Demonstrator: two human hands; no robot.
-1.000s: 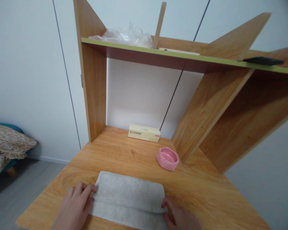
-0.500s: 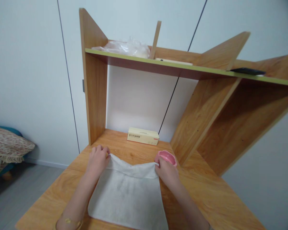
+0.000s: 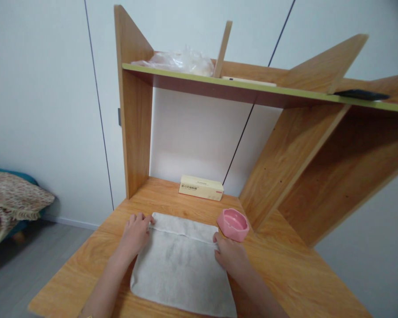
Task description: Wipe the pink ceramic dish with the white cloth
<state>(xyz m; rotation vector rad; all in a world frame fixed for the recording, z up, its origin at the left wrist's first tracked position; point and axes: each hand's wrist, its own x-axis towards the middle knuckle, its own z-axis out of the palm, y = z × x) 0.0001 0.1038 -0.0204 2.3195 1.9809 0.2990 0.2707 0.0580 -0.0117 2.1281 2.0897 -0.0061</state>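
A greyish-white cloth (image 3: 183,271) lies spread on the wooden table, with a band folded over along its far edge. At the band's left end, my left hand (image 3: 136,232) has its fingertips closed on the cloth's edge. My right hand (image 3: 230,252) pinches the right end of the fold, its thumb partly tucked against the side. Just beyond my right hand stands a pink angular bowl (image 3: 234,224), apart from the cloth. Faint dark smudges mark the middle of the cloth.
A cream box with printed lettering (image 3: 200,188) stands at the back of the table (image 3: 172,204). Above it runs a wooden shelf (image 3: 245,90) holding a clear plastic bag (image 3: 182,62) and a dark flat object (image 3: 361,94). A patterned throw (image 3: 16,194) lies at far left.
The cloth's far band, raised and sagging between my hands before, now lies flatter, with its folded-over edge closer to me. My right hand has come nearer, uncovering the pink bowl.
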